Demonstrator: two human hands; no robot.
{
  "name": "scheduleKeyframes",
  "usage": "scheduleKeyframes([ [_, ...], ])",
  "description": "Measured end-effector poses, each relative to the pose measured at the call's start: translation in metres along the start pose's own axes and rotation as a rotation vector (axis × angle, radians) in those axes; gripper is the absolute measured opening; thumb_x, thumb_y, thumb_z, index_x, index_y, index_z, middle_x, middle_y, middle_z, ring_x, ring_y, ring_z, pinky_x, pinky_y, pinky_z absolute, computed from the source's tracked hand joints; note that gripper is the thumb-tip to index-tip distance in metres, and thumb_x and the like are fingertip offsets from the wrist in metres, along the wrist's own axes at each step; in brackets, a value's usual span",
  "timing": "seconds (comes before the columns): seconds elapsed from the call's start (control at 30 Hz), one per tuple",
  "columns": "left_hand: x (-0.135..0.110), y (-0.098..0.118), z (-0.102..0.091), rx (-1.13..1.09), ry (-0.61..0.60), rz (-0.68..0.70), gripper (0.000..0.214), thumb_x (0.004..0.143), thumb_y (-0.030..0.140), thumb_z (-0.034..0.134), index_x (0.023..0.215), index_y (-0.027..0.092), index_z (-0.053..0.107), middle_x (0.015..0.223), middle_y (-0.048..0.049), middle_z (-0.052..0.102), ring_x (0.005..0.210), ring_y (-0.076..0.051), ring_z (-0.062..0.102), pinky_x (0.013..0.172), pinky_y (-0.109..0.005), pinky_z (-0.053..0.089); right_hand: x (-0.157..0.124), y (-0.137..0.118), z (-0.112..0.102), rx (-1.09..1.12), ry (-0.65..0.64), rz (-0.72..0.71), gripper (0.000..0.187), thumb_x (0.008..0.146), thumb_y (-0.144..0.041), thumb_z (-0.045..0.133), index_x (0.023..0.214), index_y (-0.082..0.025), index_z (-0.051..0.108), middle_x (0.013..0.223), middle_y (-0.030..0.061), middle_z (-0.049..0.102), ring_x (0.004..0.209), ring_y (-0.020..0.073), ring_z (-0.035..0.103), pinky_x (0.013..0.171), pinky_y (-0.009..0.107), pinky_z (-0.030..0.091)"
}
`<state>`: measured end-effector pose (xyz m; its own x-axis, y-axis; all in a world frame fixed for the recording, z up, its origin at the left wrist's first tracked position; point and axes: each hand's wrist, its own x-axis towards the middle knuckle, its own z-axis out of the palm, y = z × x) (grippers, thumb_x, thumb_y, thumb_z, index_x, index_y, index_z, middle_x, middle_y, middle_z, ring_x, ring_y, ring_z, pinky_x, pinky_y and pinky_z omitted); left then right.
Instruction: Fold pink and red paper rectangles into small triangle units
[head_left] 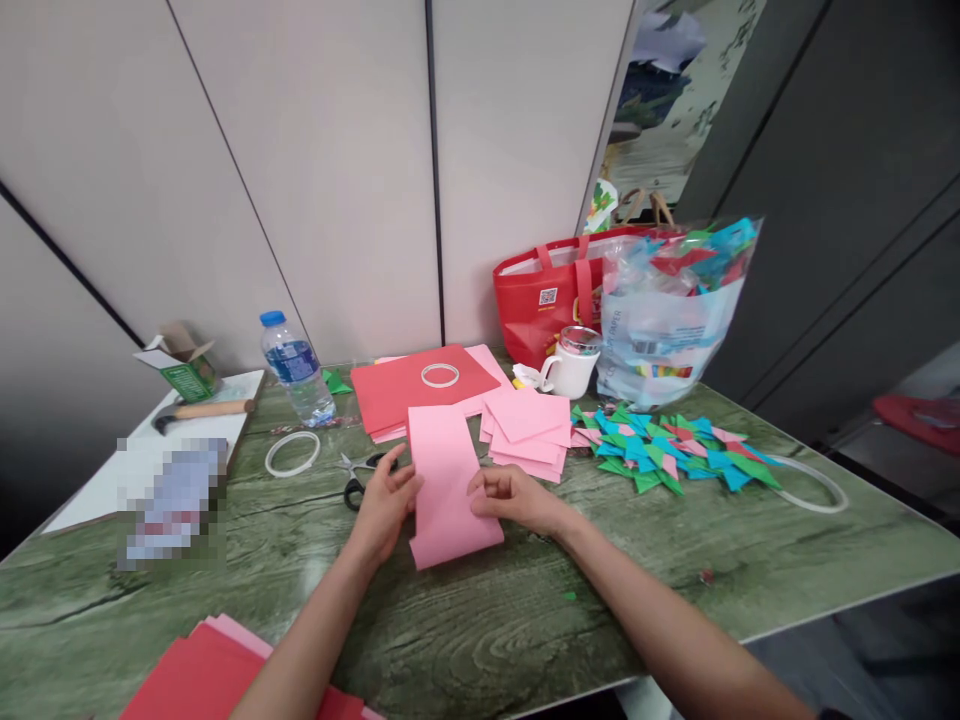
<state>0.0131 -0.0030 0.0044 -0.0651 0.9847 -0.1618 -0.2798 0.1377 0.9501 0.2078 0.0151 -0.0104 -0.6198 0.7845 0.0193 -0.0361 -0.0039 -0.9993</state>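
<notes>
A long pink paper strip point(448, 470) lies in front of me, its near end bent into a curl. My left hand point(386, 505) is at the strip's left edge, with its fingers curved and apart and the thumb touching the paper. My right hand point(517, 498) pinches the strip's right edge between thumb and fingers. Beside my left hand lie scissors point(355, 484) with black handles, partly hidden by the fingers. Just beyond my right hand is a loose pile of pink paper pieces point(529, 425).
Behind are red sheets point(397, 390), a white mug point(574, 365), a red bag point(525, 310) and a plastic bag point(660, 335) of folded paper. Colourful folded pieces point(667, 445) cover the right side. Left stand a water bottle point(296, 370) and a hammer point(210, 408); red paper point(191, 670) lies near.
</notes>
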Motion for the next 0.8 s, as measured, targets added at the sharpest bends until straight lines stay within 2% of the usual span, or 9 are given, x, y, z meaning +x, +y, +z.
scheduleKeyframes([
  [0.1, -0.002, -0.002, 0.000, 0.045, -0.067, 0.019, 0.066, 0.055, 0.024, 0.072, 0.115, 0.017, 0.045, 0.090, -0.0083, 0.064, 0.066, -0.015, 0.062, 0.054, -0.023, 0.046, 0.004, 0.003, -0.001, -0.059, 0.196, -0.096, 0.029, 0.066, -0.041, 0.066, 0.076, -0.015, 0.061, 0.071, 0.0010, 0.061, 0.063, 0.0118, 0.054, 0.058, 0.024, 0.042],
  [0.2, -0.002, -0.004, 0.001, 0.091, -0.101, 0.047, 0.061, 0.054, 0.022, 0.072, 0.111, 0.016, 0.050, 0.092, -0.0106, 0.064, 0.078, -0.020, 0.063, 0.059, -0.026, 0.047, 0.007, 0.005, -0.003, -0.195, 0.345, -0.249, 0.021, 0.067, -0.037, 0.066, 0.072, -0.017, 0.062, 0.093, 0.0067, 0.062, 0.086, 0.0182, 0.056, 0.077, 0.032, 0.043],
  [0.3, -0.001, -0.007, 0.002, 0.134, -0.119, 0.050, 0.064, 0.052, 0.019, 0.072, 0.112, 0.017, 0.050, 0.097, -0.0120, 0.063, 0.084, -0.022, 0.062, 0.062, -0.028, 0.049, 0.008, 0.006, -0.006, -0.332, 0.425, -0.350, 0.013, 0.068, -0.032, 0.066, 0.070, -0.020, 0.063, 0.109, 0.0079, 0.058, 0.107, 0.0213, 0.049, 0.094, 0.038, 0.034],
  [0.4, -0.001, -0.008, 0.003, 0.139, -0.113, 0.026, 0.067, 0.051, 0.017, 0.072, 0.113, 0.016, 0.048, 0.094, -0.0112, 0.064, 0.079, -0.021, 0.063, 0.061, -0.028, 0.049, 0.008, 0.008, -0.007, -0.348, 0.420, -0.361, 0.010, 0.069, -0.029, 0.065, 0.073, -0.020, 0.064, 0.116, 0.0079, 0.054, 0.115, 0.0211, 0.043, 0.098, 0.038, 0.030],
  [0.57, -0.003, -0.005, 0.004, 0.096, -0.087, 0.005, 0.069, 0.048, 0.015, 0.072, 0.112, 0.014, 0.048, 0.074, -0.0050, 0.066, 0.059, -0.017, 0.062, 0.051, -0.024, 0.045, 0.008, 0.009, -0.005, -0.307, 0.427, -0.313, 0.012, 0.069, -0.031, 0.065, 0.075, -0.020, 0.064, 0.124, 0.0083, 0.049, 0.119, 0.0216, 0.040, 0.098, 0.037, 0.031],
  [0.67, -0.003, 0.000, 0.004, 0.089, -0.031, 0.063, 0.058, 0.053, 0.019, 0.071, 0.108, 0.014, 0.053, 0.069, -0.0017, 0.065, 0.055, -0.013, 0.060, 0.052, -0.022, 0.044, 0.008, 0.008, -0.003, -0.204, 0.458, -0.284, 0.017, 0.068, -0.035, 0.065, 0.076, -0.020, 0.064, 0.123, 0.0086, 0.049, 0.114, 0.0218, 0.045, 0.089, 0.034, 0.039],
  [0.73, -0.003, 0.004, 0.004, 0.093, -0.006, 0.113, 0.051, 0.058, 0.023, 0.070, 0.105, 0.014, 0.055, 0.066, -0.0003, 0.064, 0.057, -0.012, 0.058, 0.054, -0.021, 0.044, 0.008, 0.007, -0.002, -0.145, 0.464, -0.243, 0.021, 0.067, -0.038, 0.065, 0.075, -0.018, 0.063, 0.107, 0.0083, 0.059, 0.097, 0.0208, 0.055, 0.076, 0.031, 0.045],
  [0.8, -0.005, 0.006, 0.005, 0.093, -0.002, 0.142, 0.046, 0.063, 0.030, 0.067, 0.105, 0.014, 0.056, 0.064, 0.0003, 0.062, 0.057, -0.011, 0.057, 0.055, -0.022, 0.044, 0.008, 0.006, 0.000, -0.120, 0.484, -0.200, 0.023, 0.067, -0.038, 0.064, 0.073, -0.016, 0.062, 0.080, 0.0050, 0.064, 0.074, 0.0176, 0.058, 0.062, 0.028, 0.045],
])
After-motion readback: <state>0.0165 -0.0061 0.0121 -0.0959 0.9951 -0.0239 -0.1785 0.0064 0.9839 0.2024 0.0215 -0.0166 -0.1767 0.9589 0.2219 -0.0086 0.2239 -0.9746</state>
